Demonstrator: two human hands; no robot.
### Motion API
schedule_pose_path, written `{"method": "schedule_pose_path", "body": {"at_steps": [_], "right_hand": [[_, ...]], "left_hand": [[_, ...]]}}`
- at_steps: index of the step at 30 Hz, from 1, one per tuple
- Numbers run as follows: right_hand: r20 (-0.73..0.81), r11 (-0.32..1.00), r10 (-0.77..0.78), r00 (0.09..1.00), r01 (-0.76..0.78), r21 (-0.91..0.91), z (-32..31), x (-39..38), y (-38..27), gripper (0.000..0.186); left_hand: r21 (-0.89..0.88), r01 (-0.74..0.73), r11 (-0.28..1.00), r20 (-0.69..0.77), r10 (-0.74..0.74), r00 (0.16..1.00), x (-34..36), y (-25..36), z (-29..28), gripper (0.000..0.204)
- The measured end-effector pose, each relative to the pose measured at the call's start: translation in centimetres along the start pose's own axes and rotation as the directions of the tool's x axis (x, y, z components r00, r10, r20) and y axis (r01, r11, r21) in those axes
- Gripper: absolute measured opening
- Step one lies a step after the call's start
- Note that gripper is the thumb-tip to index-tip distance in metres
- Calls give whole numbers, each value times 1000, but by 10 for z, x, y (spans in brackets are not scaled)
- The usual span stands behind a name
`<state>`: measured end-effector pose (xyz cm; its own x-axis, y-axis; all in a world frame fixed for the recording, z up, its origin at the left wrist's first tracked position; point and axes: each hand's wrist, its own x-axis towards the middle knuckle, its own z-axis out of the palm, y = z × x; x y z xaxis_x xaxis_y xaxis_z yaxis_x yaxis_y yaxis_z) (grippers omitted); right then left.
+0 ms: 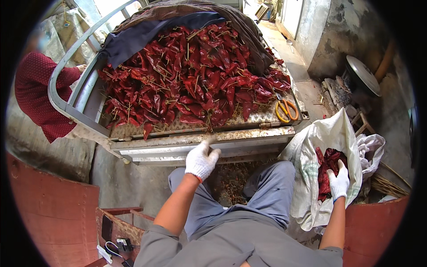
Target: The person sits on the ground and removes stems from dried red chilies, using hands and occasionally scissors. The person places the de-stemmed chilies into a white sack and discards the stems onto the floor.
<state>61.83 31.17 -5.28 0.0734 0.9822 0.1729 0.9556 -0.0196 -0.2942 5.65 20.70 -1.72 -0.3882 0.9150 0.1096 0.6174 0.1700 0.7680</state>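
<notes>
Cart bed (173,127), heaped peppers (191,75), sack (307,147) holding more

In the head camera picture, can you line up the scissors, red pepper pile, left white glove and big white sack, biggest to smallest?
1. Red pepper pile
2. Big white sack
3. Left white glove
4. Scissors

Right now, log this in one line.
left white-gloved hand: near metal cart edge; right white-gloved hand: on wrinkled red peppers in white woven sack; orange-handled scissors: on cart

Cart bed (171,129) holds lg chili pile (191,80) & scissors (286,109) nr corner.
</notes>
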Motion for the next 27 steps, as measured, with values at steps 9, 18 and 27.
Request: {"method": "schedule_pose_path", "body": {"at_steps": [9,18,27], "right_hand": [[113,739,-509,853,365,567,-90,-26,-190,41],[-49,33,-996,70,842,539,-172,-53,-351,34],[294,363,-927,234,754,547,-72,-40,-372,34]], "left_hand": [[484,-90,871,-112,163,980,123,51,-36,46],[201,-245,949,-207,285,936,167,12,-42,21],[318,-186,930,-136,239,961,125,-3,-41,59]]}}
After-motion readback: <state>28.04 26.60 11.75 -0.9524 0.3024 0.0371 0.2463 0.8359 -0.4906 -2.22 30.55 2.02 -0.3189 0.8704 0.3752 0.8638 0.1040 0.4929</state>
